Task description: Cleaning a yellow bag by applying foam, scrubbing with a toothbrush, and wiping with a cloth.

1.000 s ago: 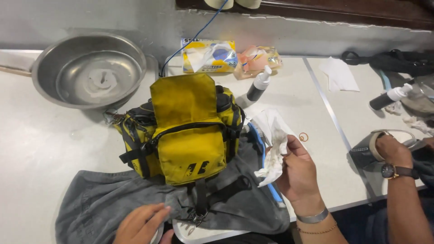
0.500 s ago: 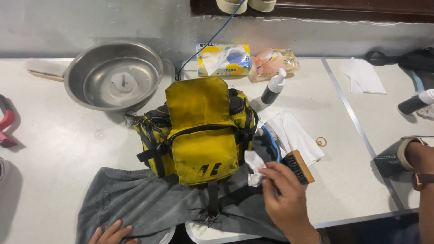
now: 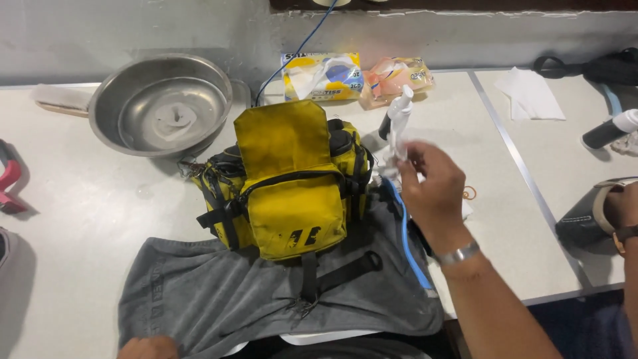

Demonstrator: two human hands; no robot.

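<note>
A yellow and black pouch bag stands with its flap up on a grey towel at the table's front. My right hand is raised just right of the bag and pinches a crumpled white wipe. The wipe is right in front of a spray bottle with a white nozzle and a dark body. Under my wrist a blue-handled brush lies on the towel. Only the knuckles of my left hand show, at the towel's near edge; its fingers are hidden.
A steel bowl sits at the back left. Two wipe packets and a blue cable lie by the wall. Another person's hand with a watch is at the right edge, beside a dark bottle and a tissue.
My right hand rose from the towel by the bag's right side up toward the spray bottle, still with the white wipe. My left hand stayed at the towel's near edge.
</note>
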